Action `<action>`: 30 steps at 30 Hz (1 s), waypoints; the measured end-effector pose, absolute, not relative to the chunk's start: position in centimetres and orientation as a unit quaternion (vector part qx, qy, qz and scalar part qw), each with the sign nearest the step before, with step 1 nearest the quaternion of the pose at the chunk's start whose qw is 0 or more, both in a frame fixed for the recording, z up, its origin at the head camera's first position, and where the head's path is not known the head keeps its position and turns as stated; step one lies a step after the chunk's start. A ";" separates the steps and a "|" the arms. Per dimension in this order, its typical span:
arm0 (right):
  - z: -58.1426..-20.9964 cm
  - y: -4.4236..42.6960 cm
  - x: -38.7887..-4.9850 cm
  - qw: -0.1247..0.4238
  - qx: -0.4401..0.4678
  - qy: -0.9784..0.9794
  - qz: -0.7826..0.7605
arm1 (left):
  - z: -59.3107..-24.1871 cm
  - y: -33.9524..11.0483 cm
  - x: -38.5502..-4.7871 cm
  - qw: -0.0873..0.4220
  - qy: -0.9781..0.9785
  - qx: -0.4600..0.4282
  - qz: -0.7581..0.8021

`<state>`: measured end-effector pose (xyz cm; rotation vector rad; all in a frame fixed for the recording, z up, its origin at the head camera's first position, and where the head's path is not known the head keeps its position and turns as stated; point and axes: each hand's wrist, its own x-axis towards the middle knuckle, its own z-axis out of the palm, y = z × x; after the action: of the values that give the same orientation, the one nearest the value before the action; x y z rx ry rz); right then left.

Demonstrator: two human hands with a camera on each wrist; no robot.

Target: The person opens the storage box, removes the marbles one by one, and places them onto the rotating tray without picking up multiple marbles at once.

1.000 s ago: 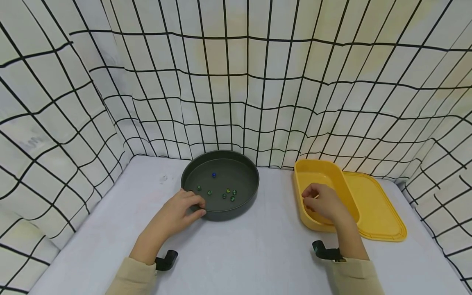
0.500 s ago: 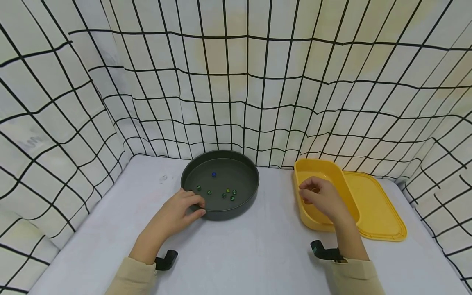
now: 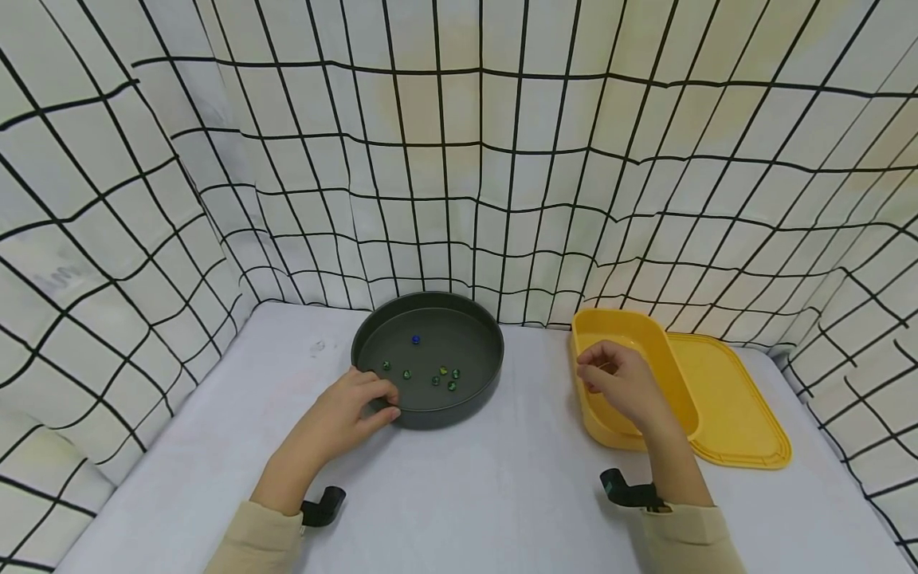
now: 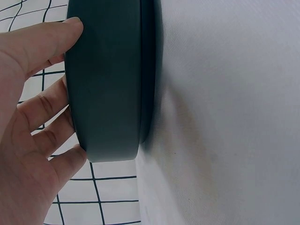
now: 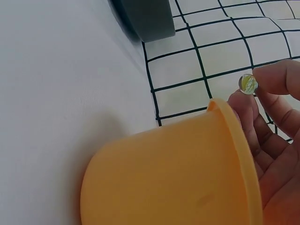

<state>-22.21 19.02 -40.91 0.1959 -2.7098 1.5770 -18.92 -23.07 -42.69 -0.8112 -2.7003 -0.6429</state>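
Observation:
My left hand (image 3: 351, 410) grips the near-left rim of a round dark grey pan (image 3: 441, 419), the thumb on its outer wall and the fingers curled at the rim. Inside the pan lie one blue marble (image 3: 416, 340) and several greenish marbles (image 3: 407, 374), spread apart. Over the left side of a yellow plastic container (image 3: 610, 433) is my right hand (image 3: 622, 384). In the right wrist view, its thumb and fingertip pinch a clear marble (image 5: 248, 84) with a yellow-green swirl, just above the container's rim. What lies at the container's bottom is mostly hidden by the hand.
A flat yellow lid (image 3: 742, 406) lies on the white-covered table (image 3: 502, 494), right against the container. White walls with a black grid (image 3: 459, 175) enclose the back and sides. A stretch of table separates pan and container.
The right hand has risen slightly and shifted left inside the container toward its left rim. The left hand and the pan have stayed where they were.

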 end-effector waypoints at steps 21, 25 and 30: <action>-40.9 18.2 -22.2 -0.010 0.081 -0.849 0.521 | -42.7 -23.0 -19.0 0.127 -0.927 -0.278 -0.216; -40.9 18.1 -22.2 -0.012 0.083 -0.850 0.521 | -42.7 -23.1 -19.0 0.125 -0.928 -0.277 -0.216; -41.2 17.9 -22.3 -0.013 0.086 -0.849 0.521 | -42.7 -23.1 -19.0 0.122 -0.929 -0.275 -0.216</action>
<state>-22.32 17.90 -41.16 0.2733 -2.6911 1.6493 -18.98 -23.07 -42.69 -0.8031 -2.7100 -0.6316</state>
